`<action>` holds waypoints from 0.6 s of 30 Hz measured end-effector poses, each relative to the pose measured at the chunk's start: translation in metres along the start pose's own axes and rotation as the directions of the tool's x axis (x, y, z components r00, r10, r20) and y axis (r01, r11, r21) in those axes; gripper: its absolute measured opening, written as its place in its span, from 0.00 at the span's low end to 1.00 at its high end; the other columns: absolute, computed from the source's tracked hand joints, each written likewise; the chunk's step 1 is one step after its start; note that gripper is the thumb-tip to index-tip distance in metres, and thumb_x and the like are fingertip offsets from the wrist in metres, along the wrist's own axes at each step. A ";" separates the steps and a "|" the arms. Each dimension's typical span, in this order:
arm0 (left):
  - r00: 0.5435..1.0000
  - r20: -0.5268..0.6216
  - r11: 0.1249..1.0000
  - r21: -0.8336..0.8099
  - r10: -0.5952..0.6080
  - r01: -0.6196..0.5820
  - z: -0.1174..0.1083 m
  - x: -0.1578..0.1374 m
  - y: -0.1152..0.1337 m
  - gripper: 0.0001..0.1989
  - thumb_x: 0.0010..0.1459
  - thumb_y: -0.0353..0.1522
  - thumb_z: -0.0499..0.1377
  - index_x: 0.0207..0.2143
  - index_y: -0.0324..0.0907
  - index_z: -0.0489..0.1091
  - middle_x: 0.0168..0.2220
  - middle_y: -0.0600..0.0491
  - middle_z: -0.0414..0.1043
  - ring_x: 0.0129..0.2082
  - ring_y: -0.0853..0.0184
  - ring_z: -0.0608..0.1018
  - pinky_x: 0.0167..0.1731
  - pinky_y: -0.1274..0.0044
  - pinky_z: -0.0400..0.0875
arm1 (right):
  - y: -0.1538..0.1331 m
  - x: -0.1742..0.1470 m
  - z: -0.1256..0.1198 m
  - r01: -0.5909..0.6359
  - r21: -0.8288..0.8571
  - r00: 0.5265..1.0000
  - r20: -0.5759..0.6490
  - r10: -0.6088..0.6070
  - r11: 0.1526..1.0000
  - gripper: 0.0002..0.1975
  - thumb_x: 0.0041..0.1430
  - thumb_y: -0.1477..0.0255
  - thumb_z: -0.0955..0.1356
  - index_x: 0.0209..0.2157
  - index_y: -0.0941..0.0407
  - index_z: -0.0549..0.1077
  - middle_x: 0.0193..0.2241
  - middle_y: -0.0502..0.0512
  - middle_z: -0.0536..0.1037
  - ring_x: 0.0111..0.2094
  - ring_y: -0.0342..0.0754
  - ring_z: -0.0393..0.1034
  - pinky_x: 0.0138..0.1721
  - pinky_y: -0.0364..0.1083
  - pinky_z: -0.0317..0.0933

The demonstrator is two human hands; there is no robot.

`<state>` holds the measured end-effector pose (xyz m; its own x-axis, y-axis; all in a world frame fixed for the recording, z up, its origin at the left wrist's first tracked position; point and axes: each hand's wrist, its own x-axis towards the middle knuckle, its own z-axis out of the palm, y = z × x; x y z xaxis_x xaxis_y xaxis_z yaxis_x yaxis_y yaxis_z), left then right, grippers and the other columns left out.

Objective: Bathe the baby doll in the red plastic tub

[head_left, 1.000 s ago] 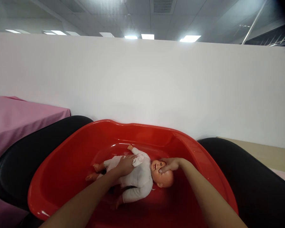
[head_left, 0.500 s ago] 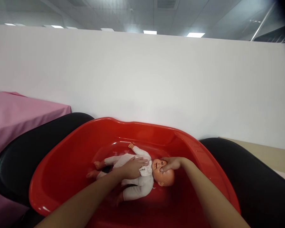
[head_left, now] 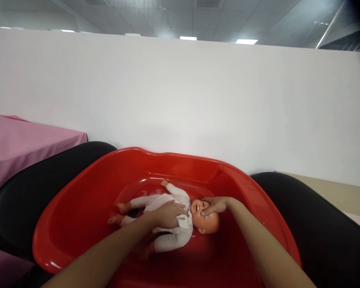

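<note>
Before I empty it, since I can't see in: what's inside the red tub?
A doll in white clothes lies on its back in the red tub. Left hand covers its chest, right hand its head; the floor beneath stays hidden.
</note>
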<state>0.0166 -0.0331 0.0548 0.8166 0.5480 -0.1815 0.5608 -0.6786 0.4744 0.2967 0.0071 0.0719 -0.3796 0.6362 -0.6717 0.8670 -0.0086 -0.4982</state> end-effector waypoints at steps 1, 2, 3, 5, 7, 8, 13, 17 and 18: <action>1.000 0.020 1.000 0.019 0.022 -0.022 0.002 0.001 -0.003 0.25 0.60 0.41 0.53 0.53 0.40 0.79 0.55 0.49 0.78 0.57 0.55 0.70 0.59 0.69 0.59 | 0.000 0.000 0.000 0.004 0.003 1.000 0.003 -0.004 1.000 0.56 0.45 0.46 0.77 0.69 0.60 0.63 0.66 0.66 0.70 0.66 0.65 0.67 0.66 0.55 0.61; 0.998 0.043 0.998 0.041 0.038 -0.040 0.004 0.003 -0.007 0.26 0.60 0.41 0.53 0.54 0.40 0.78 0.55 0.49 0.78 0.58 0.54 0.69 0.60 0.69 0.59 | 0.000 0.000 0.000 0.008 0.007 1.000 0.006 -0.008 1.000 0.56 0.45 0.46 0.77 0.69 0.61 0.63 0.67 0.67 0.70 0.66 0.65 0.66 0.66 0.55 0.60; 0.997 0.061 0.997 0.063 0.049 -0.053 0.007 0.005 -0.011 0.27 0.60 0.42 0.52 0.55 0.40 0.78 0.56 0.48 0.77 0.59 0.53 0.69 0.60 0.69 0.59 | 0.000 0.000 0.000 0.009 0.011 1.000 0.007 -0.009 1.000 0.57 0.45 0.46 0.77 0.69 0.61 0.62 0.67 0.67 0.70 0.66 0.65 0.66 0.67 0.55 0.60; 0.996 0.077 0.994 0.091 0.051 -0.057 0.012 0.010 -0.019 0.29 0.61 0.42 0.51 0.57 0.39 0.76 0.56 0.48 0.77 0.58 0.53 0.69 0.60 0.70 0.60 | 0.000 0.001 0.000 0.005 0.018 1.000 0.005 -0.005 1.000 0.57 0.44 0.45 0.78 0.69 0.61 0.62 0.67 0.67 0.69 0.66 0.65 0.66 0.67 0.55 0.60; 0.996 0.085 0.994 0.102 0.038 -0.046 0.017 0.014 -0.025 0.30 0.61 0.42 0.51 0.60 0.37 0.74 0.55 0.48 0.78 0.57 0.53 0.69 0.59 0.72 0.61 | 0.001 0.001 0.000 0.002 0.013 1.000 0.005 -0.002 1.000 0.57 0.44 0.45 0.78 0.69 0.60 0.62 0.67 0.67 0.69 0.66 0.65 0.66 0.66 0.55 0.61; 0.995 0.088 0.994 0.105 0.035 -0.044 0.019 0.015 -0.027 0.31 0.62 0.41 0.51 0.61 0.36 0.73 0.55 0.47 0.78 0.58 0.53 0.69 0.58 0.72 0.61 | 0.001 0.001 0.000 -0.001 0.008 1.000 0.004 0.000 1.000 0.57 0.44 0.45 0.78 0.69 0.60 0.62 0.67 0.67 0.69 0.66 0.65 0.66 0.66 0.55 0.61; 0.996 0.037 0.993 0.080 0.081 -0.083 0.022 0.010 -0.027 0.28 0.61 0.38 0.52 0.62 0.43 0.73 0.59 0.51 0.76 0.62 0.54 0.69 0.64 0.67 0.55 | 0.001 0.001 -0.001 -0.022 -0.018 1.000 -0.002 0.022 1.000 0.58 0.45 0.43 0.77 0.70 0.60 0.61 0.69 0.66 0.67 0.68 0.65 0.63 0.68 0.54 0.58; 0.995 -0.081 0.998 0.013 0.060 -0.059 0.025 0.003 -0.032 0.27 0.58 0.35 0.55 0.60 0.49 0.74 0.64 0.53 0.72 0.66 0.54 0.69 0.69 0.64 0.48 | 0.000 0.001 0.000 -0.025 -0.030 1.000 -0.009 0.024 0.999 0.61 0.45 0.42 0.76 0.72 0.62 0.58 0.71 0.69 0.63 0.70 0.66 0.60 0.70 0.55 0.55; 0.994 -0.104 0.999 0.008 0.042 -0.041 0.026 0.003 -0.035 0.28 0.59 0.35 0.54 0.61 0.49 0.73 0.66 0.52 0.71 0.66 0.54 0.68 0.69 0.63 0.48 | 0.000 0.000 0.000 -0.029 -0.029 1.000 -0.010 0.028 0.999 0.62 0.45 0.42 0.76 0.73 0.62 0.57 0.71 0.69 0.62 0.70 0.66 0.59 0.71 0.55 0.54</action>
<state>0.0030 -0.0210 0.0153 0.8206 0.5670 -0.0713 0.5281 -0.7045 0.4742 0.2968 0.0075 0.0716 -0.3518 0.6430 -0.6803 0.8867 -0.0042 -0.4624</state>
